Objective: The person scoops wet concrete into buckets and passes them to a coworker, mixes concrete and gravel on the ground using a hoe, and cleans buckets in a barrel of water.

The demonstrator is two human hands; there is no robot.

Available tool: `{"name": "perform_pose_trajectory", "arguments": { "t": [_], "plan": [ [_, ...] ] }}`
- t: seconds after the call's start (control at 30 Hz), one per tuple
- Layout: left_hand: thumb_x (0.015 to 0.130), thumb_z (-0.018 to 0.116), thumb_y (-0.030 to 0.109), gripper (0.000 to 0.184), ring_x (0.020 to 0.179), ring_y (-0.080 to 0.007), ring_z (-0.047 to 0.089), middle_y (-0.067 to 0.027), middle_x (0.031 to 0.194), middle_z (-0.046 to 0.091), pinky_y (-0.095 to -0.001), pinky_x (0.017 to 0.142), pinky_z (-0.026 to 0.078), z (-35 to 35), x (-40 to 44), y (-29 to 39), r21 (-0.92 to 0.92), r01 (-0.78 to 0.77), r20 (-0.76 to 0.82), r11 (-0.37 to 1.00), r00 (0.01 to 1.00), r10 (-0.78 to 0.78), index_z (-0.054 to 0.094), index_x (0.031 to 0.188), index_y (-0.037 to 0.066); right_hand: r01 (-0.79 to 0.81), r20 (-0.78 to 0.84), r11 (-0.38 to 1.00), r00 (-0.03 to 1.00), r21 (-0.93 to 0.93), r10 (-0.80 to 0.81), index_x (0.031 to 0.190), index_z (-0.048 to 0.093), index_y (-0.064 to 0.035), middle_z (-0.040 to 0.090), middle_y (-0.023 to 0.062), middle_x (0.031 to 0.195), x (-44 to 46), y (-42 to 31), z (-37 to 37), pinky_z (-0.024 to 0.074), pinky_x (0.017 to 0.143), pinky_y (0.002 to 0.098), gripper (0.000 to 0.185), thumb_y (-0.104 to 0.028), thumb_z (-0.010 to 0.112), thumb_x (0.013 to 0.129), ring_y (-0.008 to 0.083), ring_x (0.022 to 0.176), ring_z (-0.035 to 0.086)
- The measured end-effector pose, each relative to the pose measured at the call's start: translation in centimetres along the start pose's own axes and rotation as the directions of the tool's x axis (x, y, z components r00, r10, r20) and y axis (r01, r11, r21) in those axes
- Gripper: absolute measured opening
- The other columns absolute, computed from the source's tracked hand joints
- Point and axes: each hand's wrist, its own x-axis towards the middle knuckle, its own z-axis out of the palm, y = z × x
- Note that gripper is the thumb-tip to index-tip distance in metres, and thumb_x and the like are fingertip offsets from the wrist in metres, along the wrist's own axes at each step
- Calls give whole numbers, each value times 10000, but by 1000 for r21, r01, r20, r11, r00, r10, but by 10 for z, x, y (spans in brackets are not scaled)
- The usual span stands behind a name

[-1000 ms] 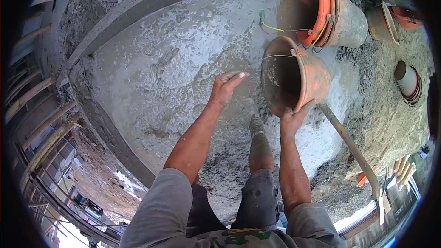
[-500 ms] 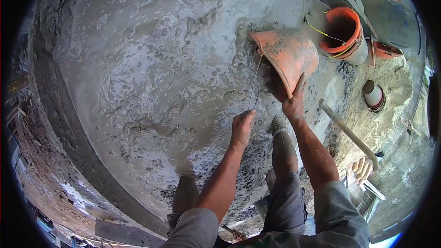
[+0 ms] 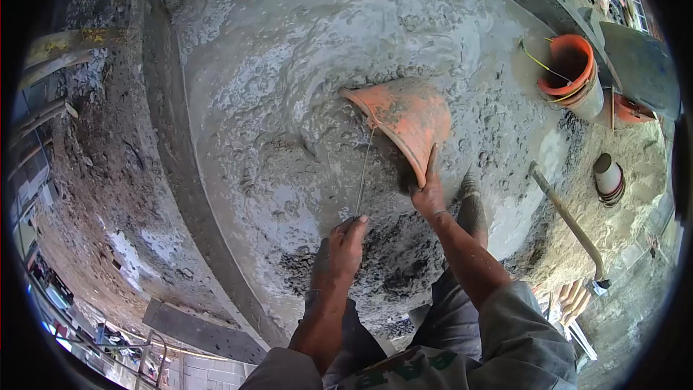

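Holding a mud-streaked orange bucket [image 3: 411, 112] with two bare hands, a person stands in wet grey mix [image 3: 253, 115] that resembles fresh concrete. The bucket is just off centre, towards one o'clock, tilted on its side with its mouth turned down and towards eight o'clock.

The right hand [image 3: 430, 197] is at the rim's lower end, fingers stretched along the outer wall; its thumb is hidden, but it appears to clasp the edge. The left hand [image 3: 348, 245], at six o'clock, is closed, thumb and forefinger pinching the wire handle [image 3: 366, 170], which runs taut up to the rim.

As for progress, the bucket is already well tipped, and it looks mostly or wholly emptied, though its inside is in shadow and any remainder cannot be confirmed. Mix already covers most of the bay, up to the long edging [image 3: 184, 152] at nine o'clock. Levelling looks undone: the surface is rippled and pitted, with a darker, rougher patch [image 3: 397, 256] by the legs towards five o'clock.

Stacked buckets [image 3: 586, 101] stand at two o'clock, apart from the hands; a long pole [image 3: 570, 220] slants between three and four.
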Motion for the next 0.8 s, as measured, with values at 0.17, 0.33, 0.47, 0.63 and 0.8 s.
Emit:
{"name": "perform_pose_trajectory", "arguments": {
  "t": [0.17,0.33,0.47,0.63,0.8],
  "plan": [
    [880,553,378,407,758,-217,578,-157,854,649,-316,688,436,22,-8,130,115,40,-64,992,997,-33,622,944,-18,-453,330,787,883,418,333,1452,191,-102,621,197,942,14,-51,-35,491,664,365,824,-23,571,726,340,787,620],
    [859,579,420,524,822,-241,598,-174,911,636,-348,745,462,81,1,201,213,131,-127,968,986,-106,545,1147,-17,-707,584,618,677,344,448,1180,583,-91,639,112,798,70,-14,-45,496,546,346,427,-152,605,758,219,655,629],
    [895,551,373,443,818,-229,599,-145,882,633,-341,751,463,113,18,174,220,16,44,975,999,-26,536,1115,-11,-575,376,805,784,144,493,1114,604,-57,660,129,815,89,-5,-48,511,637,365,399,-265,632,774,248,701,655],
    [918,527,366,344,735,-177,551,-66,778,602,-308,703,438,112,11,103,148,-87,-97,985,990,102,564,953,26,-491,374,866,823,93,427,1082,588,-81,631,97,819,88,42,-34,517,636,367,320,-247,592,809,209,717,630],
    [926,514,404,407,610,-67,342,59,641,387,-267,553,312,75,23,129,-120,57,-203,991,976,-81,504,700,65,-672,488,623,732,400,476,1138,523,-103,600,79,912,68,0,-73,526,645,363,298,-242,471,880,190,756,598]
  ]
}}
